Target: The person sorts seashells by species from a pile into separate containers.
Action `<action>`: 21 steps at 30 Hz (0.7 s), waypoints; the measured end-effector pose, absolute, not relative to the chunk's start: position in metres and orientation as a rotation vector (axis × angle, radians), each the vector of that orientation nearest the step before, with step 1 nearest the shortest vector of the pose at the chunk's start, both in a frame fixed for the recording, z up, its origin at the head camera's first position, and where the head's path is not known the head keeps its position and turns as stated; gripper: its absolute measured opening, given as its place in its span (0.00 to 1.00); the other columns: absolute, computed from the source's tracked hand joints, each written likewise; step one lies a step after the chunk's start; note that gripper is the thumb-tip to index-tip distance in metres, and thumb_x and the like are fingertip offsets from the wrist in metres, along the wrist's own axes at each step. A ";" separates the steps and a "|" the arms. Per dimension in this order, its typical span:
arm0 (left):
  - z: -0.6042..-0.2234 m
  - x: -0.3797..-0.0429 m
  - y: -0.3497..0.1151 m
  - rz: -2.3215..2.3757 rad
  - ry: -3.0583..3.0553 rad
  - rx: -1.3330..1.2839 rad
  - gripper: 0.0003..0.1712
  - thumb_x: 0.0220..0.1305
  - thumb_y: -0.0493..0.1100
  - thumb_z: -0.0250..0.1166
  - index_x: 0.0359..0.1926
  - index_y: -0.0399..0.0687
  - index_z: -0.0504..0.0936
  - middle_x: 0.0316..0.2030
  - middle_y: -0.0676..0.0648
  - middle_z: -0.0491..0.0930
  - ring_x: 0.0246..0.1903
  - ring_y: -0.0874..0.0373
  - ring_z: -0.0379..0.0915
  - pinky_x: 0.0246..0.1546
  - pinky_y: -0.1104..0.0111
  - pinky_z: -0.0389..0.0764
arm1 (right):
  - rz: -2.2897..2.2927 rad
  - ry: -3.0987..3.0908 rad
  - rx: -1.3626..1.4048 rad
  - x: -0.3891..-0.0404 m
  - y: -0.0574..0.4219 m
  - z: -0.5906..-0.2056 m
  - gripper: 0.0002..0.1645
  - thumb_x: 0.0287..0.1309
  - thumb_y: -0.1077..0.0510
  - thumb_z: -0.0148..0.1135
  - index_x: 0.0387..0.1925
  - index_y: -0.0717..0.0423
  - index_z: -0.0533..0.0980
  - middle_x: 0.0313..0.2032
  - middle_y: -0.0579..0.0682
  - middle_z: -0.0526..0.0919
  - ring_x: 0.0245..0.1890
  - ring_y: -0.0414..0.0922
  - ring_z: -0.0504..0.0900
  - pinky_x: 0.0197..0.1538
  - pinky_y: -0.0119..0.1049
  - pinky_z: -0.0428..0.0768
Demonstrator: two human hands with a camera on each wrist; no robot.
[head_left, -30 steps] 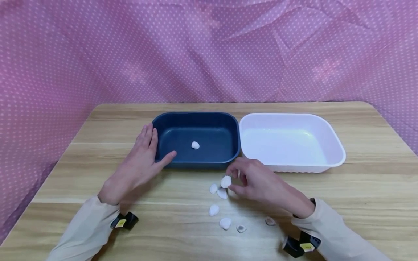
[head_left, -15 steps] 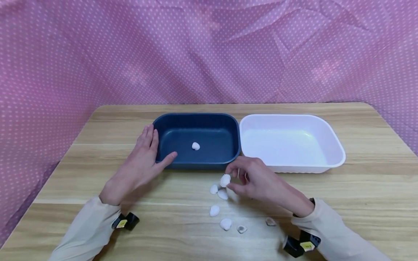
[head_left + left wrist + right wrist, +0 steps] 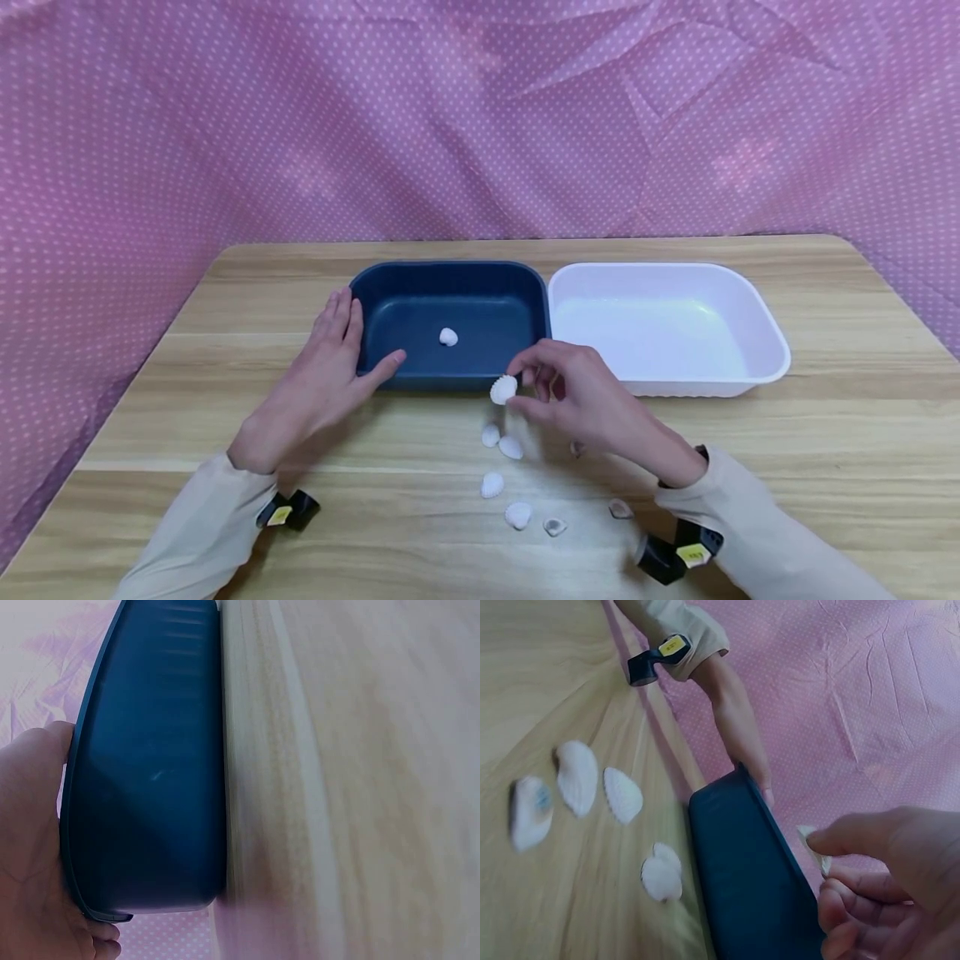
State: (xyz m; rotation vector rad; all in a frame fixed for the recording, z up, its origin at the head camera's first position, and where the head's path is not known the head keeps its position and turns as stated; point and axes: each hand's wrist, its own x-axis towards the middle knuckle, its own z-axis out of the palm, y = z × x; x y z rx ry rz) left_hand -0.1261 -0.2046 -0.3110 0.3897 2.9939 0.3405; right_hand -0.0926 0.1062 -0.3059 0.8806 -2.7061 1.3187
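In the head view my right hand [image 3: 581, 392] pinches a white ribbed seashell [image 3: 503, 389] between thumb and forefinger, in front of the dark blue bin's [image 3: 450, 383] near right corner. The right wrist view shows that shell edge-on as a thin sliver [image 3: 814, 847] at the fingertips. My left hand [image 3: 322, 367] rests on the bin's left end, fingers straight along the rim and thumb over the front edge. Inside the bin lies one small white shell [image 3: 448, 337]. On the table below my right hand are two pale shells side by side, one of them a smooth oval shell [image 3: 511, 447].
A white bin [image 3: 667, 388] stands right beside the blue one. Nearer on the wooden table [image 3: 390, 517] lie several more shells, among them a white fan-shaped shell [image 3: 518, 515] and a greyish shell [image 3: 554, 527]. Pink dotted cloth [image 3: 480, 125] hangs behind the table.
My right hand has lifted the ribbed shell up and leftward, from beside the paired shells to the blue bin's front edge. The left hand has stayed in place.
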 end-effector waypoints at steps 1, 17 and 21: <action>-0.311 -0.126 -0.205 0.341 2.994 0.391 0.60 0.64 0.77 0.37 0.73 0.32 0.34 0.74 0.36 0.25 0.73 0.45 0.19 0.71 0.47 0.39 | 1.326 -2.697 0.860 -0.093 0.104 -0.305 0.13 0.50 0.62 0.73 0.39 0.57 0.80 0.28 0.46 0.77 0.27 0.39 0.73 0.29 0.31 0.76; -0.312 -0.126 -0.204 0.330 2.998 0.387 0.60 0.63 0.77 0.37 0.73 0.33 0.33 0.74 0.37 0.25 0.73 0.44 0.19 0.70 0.47 0.40 | 1.248 -2.616 0.565 -0.115 0.064 -0.298 0.13 0.52 0.60 0.72 0.38 0.61 0.80 0.30 0.50 0.78 0.26 0.43 0.75 0.28 0.32 0.75; -0.312 -0.126 -0.204 0.323 2.998 0.385 0.60 0.63 0.78 0.37 0.73 0.33 0.33 0.74 0.37 0.25 0.73 0.44 0.19 0.70 0.46 0.40 | 1.213 -2.708 0.442 -0.125 0.051 -0.298 0.14 0.54 0.57 0.71 0.41 0.59 0.80 0.31 0.49 0.78 0.27 0.43 0.74 0.27 0.31 0.74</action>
